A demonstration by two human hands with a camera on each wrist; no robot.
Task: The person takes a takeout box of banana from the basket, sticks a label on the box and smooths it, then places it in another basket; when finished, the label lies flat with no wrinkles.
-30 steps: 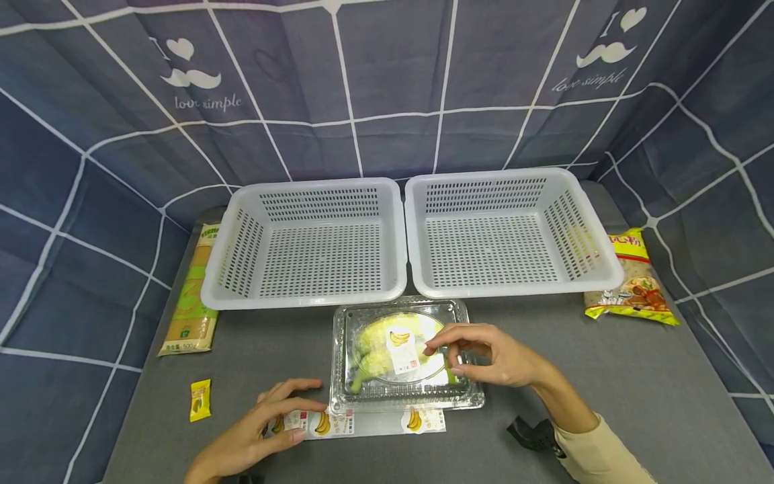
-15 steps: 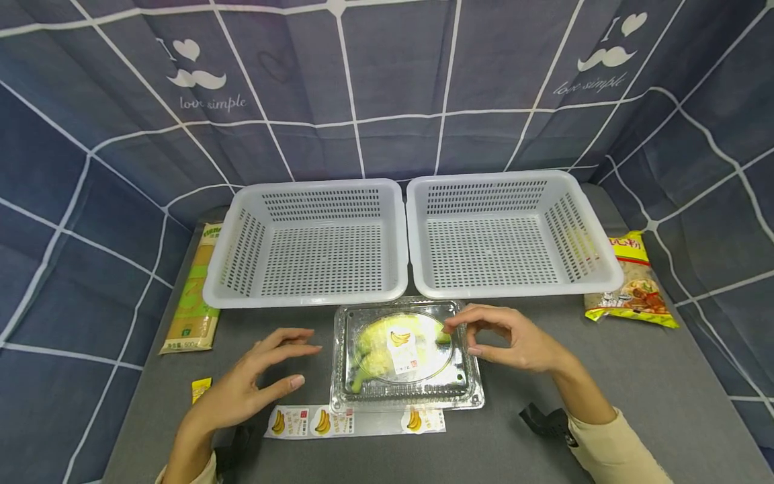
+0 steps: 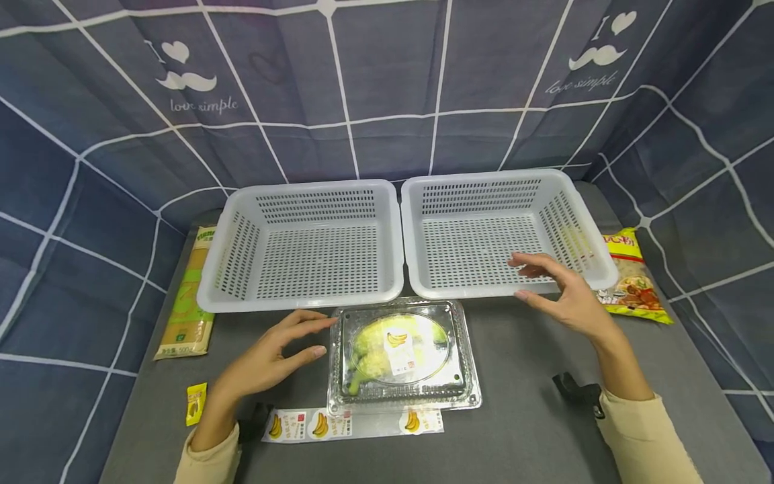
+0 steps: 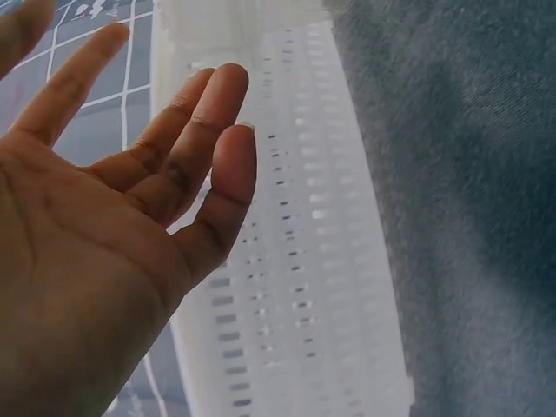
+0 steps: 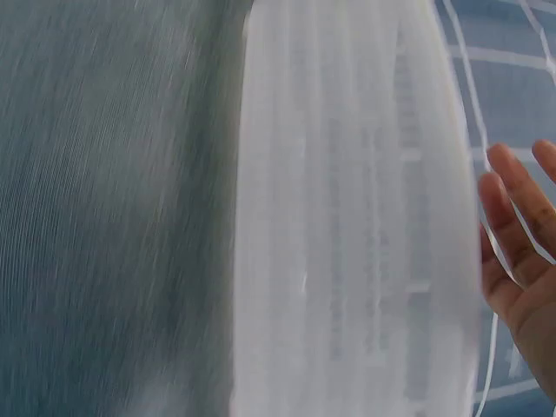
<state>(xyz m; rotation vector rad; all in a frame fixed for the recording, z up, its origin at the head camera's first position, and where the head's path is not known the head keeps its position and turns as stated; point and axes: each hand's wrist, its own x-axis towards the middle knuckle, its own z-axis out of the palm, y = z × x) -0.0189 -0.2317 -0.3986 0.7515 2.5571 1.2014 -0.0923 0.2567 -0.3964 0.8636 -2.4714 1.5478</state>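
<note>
A clear plastic clamshell box [image 3: 459, 376] lies on the table before the baskets, its lid bearing a white sticker [image 3: 399, 353] with a banana picture. Yellow-green produce shows through the lid. My left hand [image 3: 275, 356] is at the box's left side, fingers extended, index fingertip right at its upper left corner. Over the front rim of the right white basket [image 3: 508, 292] is my right hand [image 3: 562, 296], fingers loosely bent, with nothing in it. A strip of banana stickers [image 3: 363, 425] lies partly under the box's front edge.
The left white basket [image 3: 302, 300] stands beside the right one. A noodle packet [image 3: 187, 302] lies at the left, a small yellow sachet [image 3: 195, 403] nearer. On the right, a yellow-and-red food bag [image 3: 635, 282] lies by the basket. A grid-patterned curtain [image 3: 387, 81] surrounds the table.
My right hand has left the box, moving right and away toward the right basket. My left hand has gone from the sticker strip up to the box's left side.
</note>
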